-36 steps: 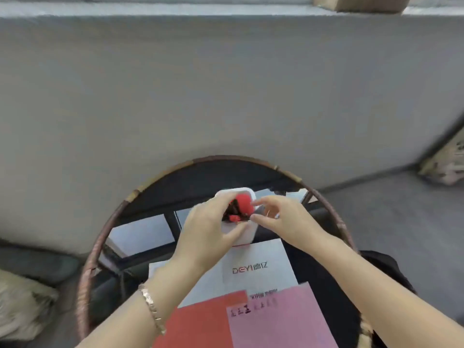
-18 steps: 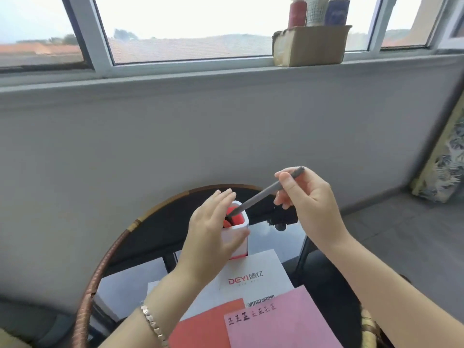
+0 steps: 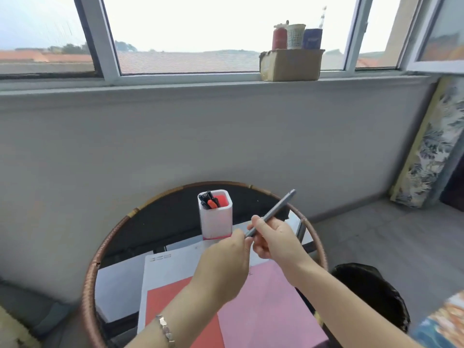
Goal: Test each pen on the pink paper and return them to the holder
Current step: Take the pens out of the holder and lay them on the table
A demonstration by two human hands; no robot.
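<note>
A white pen holder with a red inside stands at the back of the round glass table, with several black and orange pens in it. My right hand grips a grey pen that points up and to the right, clear of the holder. My left hand pinches the pen's lower end, in front of the holder. The pink paper lies below both hands, partly on a red sheet and a white sheet.
The table has a woven rattan rim. A grey wall rises just behind it, with a cardboard box of containers on the window sill. A dark bag sits on the floor at the right, and a patterned panel leans against the wall.
My right hand has drawn the grey pen fully out of the holder and lowered it. My left hand has let go of the holder and now pinches the pen's lower end.
</note>
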